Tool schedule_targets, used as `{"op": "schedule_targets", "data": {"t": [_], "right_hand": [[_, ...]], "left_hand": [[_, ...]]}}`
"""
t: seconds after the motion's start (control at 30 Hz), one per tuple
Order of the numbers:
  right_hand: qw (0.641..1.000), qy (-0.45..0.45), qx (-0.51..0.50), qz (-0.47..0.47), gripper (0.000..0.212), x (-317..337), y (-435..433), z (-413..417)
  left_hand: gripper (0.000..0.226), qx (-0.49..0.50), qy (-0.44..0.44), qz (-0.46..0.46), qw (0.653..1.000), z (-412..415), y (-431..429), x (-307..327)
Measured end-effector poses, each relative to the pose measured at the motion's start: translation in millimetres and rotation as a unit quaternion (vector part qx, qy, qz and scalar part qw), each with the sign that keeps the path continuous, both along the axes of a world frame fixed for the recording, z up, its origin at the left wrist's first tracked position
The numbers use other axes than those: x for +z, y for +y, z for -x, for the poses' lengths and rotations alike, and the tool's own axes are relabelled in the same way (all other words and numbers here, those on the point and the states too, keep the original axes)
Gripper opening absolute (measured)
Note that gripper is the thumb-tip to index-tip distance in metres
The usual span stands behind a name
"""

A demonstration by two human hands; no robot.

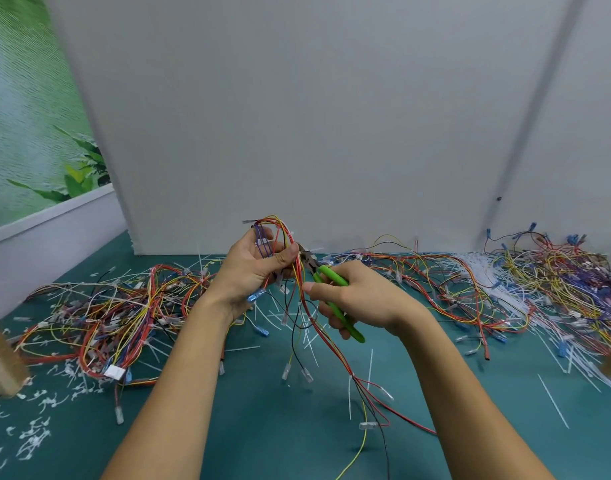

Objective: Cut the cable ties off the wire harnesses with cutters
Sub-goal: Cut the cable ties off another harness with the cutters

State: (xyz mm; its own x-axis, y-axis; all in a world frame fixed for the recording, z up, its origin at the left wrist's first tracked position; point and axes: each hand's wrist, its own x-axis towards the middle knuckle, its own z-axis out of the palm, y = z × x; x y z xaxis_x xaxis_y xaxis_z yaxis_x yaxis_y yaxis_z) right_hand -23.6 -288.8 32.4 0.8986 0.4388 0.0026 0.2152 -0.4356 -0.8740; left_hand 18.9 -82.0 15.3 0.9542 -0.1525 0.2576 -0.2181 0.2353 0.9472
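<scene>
Harness piles (pixel 124 313) either side, cut ties (pixel 34 436) littering mat (pixel 262 427) (wall (pixel 331 116) behind)

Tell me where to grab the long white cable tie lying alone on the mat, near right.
Pinch the cable tie near its middle, from above, fingertips across its narrow width. It lies flat on the green mat, a thin straight strip set diagonally, with bare mat along both sides.

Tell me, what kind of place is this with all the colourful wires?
Probably a workbench in a wiring workshop: heaps of wire harnesses lie on the green mat, snipped cable ties litter it, and the right hand holds green-handled cutters.
</scene>
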Motion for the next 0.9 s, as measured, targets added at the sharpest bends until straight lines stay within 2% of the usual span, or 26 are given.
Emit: {"op": "schedule_targets", "data": {"t": [0.1,0.27,0.47,0.67,0.9], "right_hand": [[1.0,0.019,-0.003,-0.008,0.04,-2.2,1.8,-3.5],[1.0,0.028,0.003,-0.004,0.031,-3.1,2.8,-3.7],[1.0,0.013,-0.007,0.011,0.043,-3.9,2.1,-4.3],[1.0,-0.007,-0.011,0.017,0.031,-4.2,3.0,-2.4],[0.999,-0.021,-0.015,0.037,0.03,-2.8,-1.2,-2.4]], "left_hand": [[0.042,-0.003,-0.002,0.009,1.0,-0.4,-0.5,-0.7],[0.042,-0.004,-0.002,0.009,1.0,-0.1,-1.0,-0.7],[0.049,-0.009,0.001,-0.003,1.0,0.2,-0.8,-0.4],[0.048,-0.01,0.009,0.007,1.0,-0.1,-0.3,-1.3],[0.058,-0.011,0.004,-0.003,1.0,-0.3,-0.4,-0.6]]}}
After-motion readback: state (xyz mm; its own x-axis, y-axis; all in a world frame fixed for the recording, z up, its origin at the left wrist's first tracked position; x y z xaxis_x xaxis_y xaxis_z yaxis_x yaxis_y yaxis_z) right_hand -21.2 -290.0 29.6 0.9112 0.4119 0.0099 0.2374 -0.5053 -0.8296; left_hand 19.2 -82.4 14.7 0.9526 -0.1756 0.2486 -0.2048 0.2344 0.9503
